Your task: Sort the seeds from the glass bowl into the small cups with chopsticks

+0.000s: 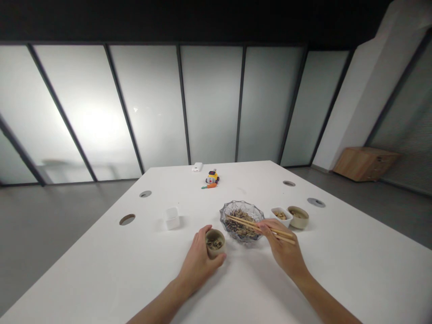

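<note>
My left hand [201,256] is wrapped round a small beige cup [218,253], which has some sunflower seeds [215,244] in it. A pair of wooden chopsticks [248,221] is held in my right hand [281,245]. Their tips reach over a clear glass bowl [258,211] of striped seeds that look like sunflower seeds, mixed with darker bits. Whether the tips pinch a seed is too small to tell. The cup stands just left of the bowl and in front of it.
Right of the bowl are a white square dish [286,221] of nuts and another beige cup [302,221]. A white container [172,218] stands at left. Farther back lie a toy car [212,177], a toy carrot [211,186] and a white device [197,167]. Round holes pierce the white table [114,270].
</note>
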Motion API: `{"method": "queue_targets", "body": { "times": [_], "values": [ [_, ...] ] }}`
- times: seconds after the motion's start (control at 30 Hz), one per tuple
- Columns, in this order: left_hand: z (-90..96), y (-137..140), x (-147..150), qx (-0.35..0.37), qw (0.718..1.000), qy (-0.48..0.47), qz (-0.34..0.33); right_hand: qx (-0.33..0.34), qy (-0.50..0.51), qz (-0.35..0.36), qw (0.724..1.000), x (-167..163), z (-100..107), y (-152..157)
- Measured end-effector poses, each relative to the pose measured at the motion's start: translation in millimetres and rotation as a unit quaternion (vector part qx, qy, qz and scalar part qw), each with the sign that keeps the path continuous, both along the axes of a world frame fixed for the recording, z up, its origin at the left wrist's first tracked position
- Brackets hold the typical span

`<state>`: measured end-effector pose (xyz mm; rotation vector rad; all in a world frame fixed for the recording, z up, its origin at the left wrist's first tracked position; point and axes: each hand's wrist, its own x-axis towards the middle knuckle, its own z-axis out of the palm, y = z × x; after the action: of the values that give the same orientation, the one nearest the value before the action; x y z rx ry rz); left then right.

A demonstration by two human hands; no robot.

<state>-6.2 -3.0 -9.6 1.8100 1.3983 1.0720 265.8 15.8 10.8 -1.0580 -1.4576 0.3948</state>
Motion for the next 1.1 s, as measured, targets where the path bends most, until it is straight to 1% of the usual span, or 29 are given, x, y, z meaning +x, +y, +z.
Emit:
{"method": "queue_targets", "body": {
  "times": [0.07,0.13,0.27,0.37,0.43,0.57,0.63,0.7,0.8,0.9,1.1],
  "values": [
    [-0.3,0.1,-0.2,0.003,1.0,-0.004,0.002,-0.016,0.034,0.004,0.999,2.0,-1.5,1.4],
    [-0.8,0.5,-0.3,0.002,1.0,-0.006,0.003,-0.035,0.094,0.011,0.995,4.0,-1.6,3.3],
    [-0.6,1.6,0.2,-0.014,1.0,-0.012,0.008,-0.067,0.225,0.016,0.972,10.8,2.6,8.9],
    [0.4,2.4,0.9,-0.03,0.999,-0.021,0.009,-0.069,0.273,0.045,0.958,19.0,7.8,12.1],
    [0.8,2.8,1.3,-0.037,0.999,-0.029,0.009,-0.087,0.274,0.08,0.954,23.7,11.0,11.3],
    [-0.3,3.2,1.6,-0.046,0.998,-0.038,0.005,-0.163,0.231,0.145,0.948,24.2,14.8,3.5],
    [-1.3,3.2,1.4,-0.046,0.998,-0.04,0.006,-0.167,0.219,0.157,0.948,20.8,15.4,0.1],
    [-1.9,2.8,1.2,-0.041,0.998,-0.039,0.006,-0.139,0.228,0.143,0.953,17.5,15.4,-0.8],
    [-1.6,1.8,1.0,-0.034,0.999,-0.033,0.008,-0.093,0.23,0.082,0.965,15.0,13.4,1.6],
    [-0.2,1.1,1.3,-0.032,0.999,-0.025,0.011,-0.081,0.198,0.034,0.976,13.1,7.9,5.9],
    [-0.2,2.2,2.7,-0.033,0.999,-0.021,0.009,-0.067,0.136,0.031,0.988,1.2,-2.0,13.6]
  ]
}}
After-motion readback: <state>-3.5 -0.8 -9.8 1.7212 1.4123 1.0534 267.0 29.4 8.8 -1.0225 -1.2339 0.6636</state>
